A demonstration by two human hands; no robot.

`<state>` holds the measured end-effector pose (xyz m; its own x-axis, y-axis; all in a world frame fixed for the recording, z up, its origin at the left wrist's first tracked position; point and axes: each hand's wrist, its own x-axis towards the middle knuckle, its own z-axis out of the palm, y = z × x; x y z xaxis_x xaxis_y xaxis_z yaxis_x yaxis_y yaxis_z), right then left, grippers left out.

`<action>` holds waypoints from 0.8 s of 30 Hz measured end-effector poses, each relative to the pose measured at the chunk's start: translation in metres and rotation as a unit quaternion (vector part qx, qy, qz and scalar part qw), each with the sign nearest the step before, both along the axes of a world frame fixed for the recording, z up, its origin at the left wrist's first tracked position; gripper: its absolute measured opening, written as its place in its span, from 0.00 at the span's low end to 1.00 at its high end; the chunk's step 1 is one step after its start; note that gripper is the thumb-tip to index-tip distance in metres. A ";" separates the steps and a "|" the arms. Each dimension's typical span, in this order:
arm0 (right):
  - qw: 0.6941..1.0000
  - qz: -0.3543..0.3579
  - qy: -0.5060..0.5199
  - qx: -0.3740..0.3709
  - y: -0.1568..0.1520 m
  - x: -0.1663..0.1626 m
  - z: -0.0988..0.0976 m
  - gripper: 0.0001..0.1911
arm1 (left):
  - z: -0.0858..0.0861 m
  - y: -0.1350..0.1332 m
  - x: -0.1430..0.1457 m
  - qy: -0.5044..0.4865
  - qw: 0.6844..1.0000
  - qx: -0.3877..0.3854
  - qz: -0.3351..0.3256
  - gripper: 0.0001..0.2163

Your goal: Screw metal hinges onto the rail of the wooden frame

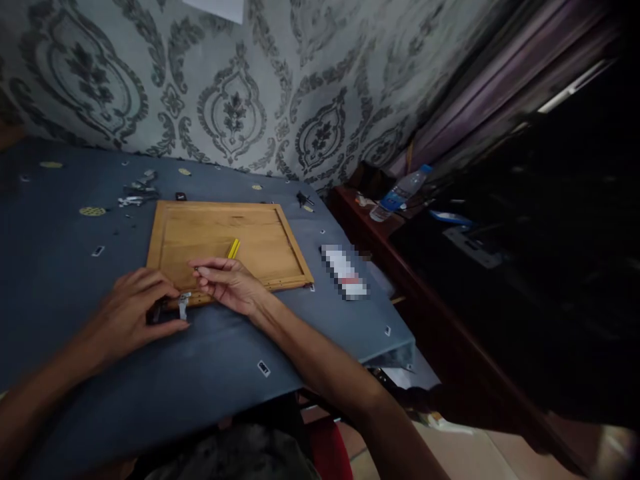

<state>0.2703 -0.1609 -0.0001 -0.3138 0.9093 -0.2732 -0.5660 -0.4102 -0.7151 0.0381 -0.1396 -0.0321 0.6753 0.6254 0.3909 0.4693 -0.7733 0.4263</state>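
A wooden framed panel [265,257] lies flat on a blue-grey table [60,267]. My left hand [130,317] rests at the panel's near edge, its fingers pinched on a small metal hinge [183,305]. My right hand [227,283] lies over the panel's near edge with the fingers closed on a thin tool whose yellow handle [233,249] sticks out behind them. The dark tip of the tool shows by the fingertips.
A heap of small metal parts [135,190] lies at the back of the table, with yellow discs [93,211] and small tags scattered about. A blurred flat packet [345,272] lies right of the panel. A plastic bottle [400,193] rests on a dark side table. Patterned wallpaper rises behind.
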 end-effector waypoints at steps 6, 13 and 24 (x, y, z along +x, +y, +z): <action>0.997 0.060 0.049 0.020 -0.002 0.002 -0.007 0.07 | 0.007 0.010 -0.007 0.056 0.998 -0.009 -0.041 0.12; 0.996 0.075 0.036 0.044 -0.004 0.003 -0.002 0.11 | -0.002 0.004 0.002 -0.045 0.998 0.039 -0.013 0.14; 0.989 -0.029 -0.100 0.103 -0.005 -0.001 -0.006 0.15 | 0.022 -0.006 0.008 0.069 0.998 -0.002 0.009 0.20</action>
<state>0.2698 -0.1660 -0.0058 -0.2172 0.9672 -0.1315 -0.4237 -0.2147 -0.8800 0.0463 -0.1452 -0.0101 0.7111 0.6394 0.2925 0.5375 -0.7625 0.3600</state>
